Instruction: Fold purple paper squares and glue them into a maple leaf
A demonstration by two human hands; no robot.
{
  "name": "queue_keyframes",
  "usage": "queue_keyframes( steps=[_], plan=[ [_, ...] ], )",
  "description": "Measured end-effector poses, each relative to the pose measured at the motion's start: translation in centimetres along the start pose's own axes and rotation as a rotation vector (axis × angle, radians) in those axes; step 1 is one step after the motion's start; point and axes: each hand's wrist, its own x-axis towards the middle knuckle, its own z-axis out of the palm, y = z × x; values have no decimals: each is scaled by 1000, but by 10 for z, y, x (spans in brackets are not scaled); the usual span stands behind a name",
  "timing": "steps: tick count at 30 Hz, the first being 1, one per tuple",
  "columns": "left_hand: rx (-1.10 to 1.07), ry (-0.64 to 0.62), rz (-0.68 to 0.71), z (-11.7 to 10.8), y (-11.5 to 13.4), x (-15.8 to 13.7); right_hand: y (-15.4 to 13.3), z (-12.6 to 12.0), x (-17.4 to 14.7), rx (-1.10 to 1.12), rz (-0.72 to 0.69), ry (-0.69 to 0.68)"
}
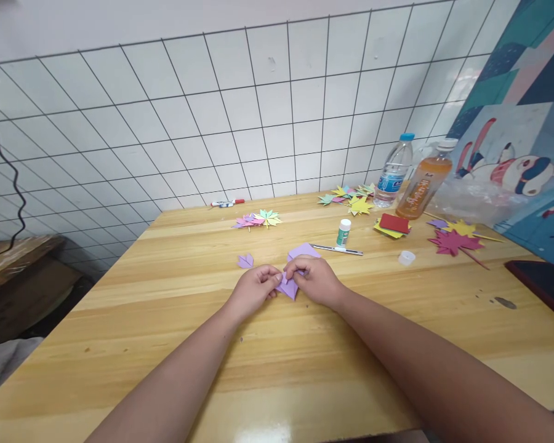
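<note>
A folded piece of purple paper [288, 288] is between my two hands, just above the wooden table. My left hand [257, 287] pinches its left side between thumb and fingers. From the right, my right hand [314, 280] grips the same paper, fingertips bent down onto it near the left thumb. More purple paper [303, 250] shows behind the right hand; whether it is a separate sheet I cannot tell. A small folded purple paper piece [245, 261] lies on the table beyond my left hand. Past my right hand lie a pen [337, 249] and an upright glue stick [344, 233].
On the wooden table [175, 344] lie paper leaves [258, 219], more leaves [353, 199], a maroon leaf [455, 242], stacked coloured paper [394, 224], a clear cap [406, 258] and a marker [228, 203]. A water bottle [394, 172] and an orange drink bottle [425, 181] stand back right; a dark phone-like object [542, 289] lies right.
</note>
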Motion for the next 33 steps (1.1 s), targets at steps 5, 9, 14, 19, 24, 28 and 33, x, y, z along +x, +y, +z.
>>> queue_keyframes(
  steps=[5,9,14,19,24,28,33],
  plan=[
    [-14,33,-6,-2,-2,1,-2,-3,2,357,309,-12],
    [-10,62,-6,-2,-1,0,1,-6,5,448,513,-124],
    [-5,48,-4,0,1,-2,-1,-3,5,376,519,-136],
    [-25,-7,34,-2,0,-3,0,-1,5,300,484,-115],
    [-6,-110,65,-4,-3,-4,4,-1,4,212,454,-109],
    [99,-99,118,-1,-6,-3,3,0,2,77,318,-84],
    [24,-34,61,-1,-7,-1,3,1,0,99,285,-123]
  ],
)
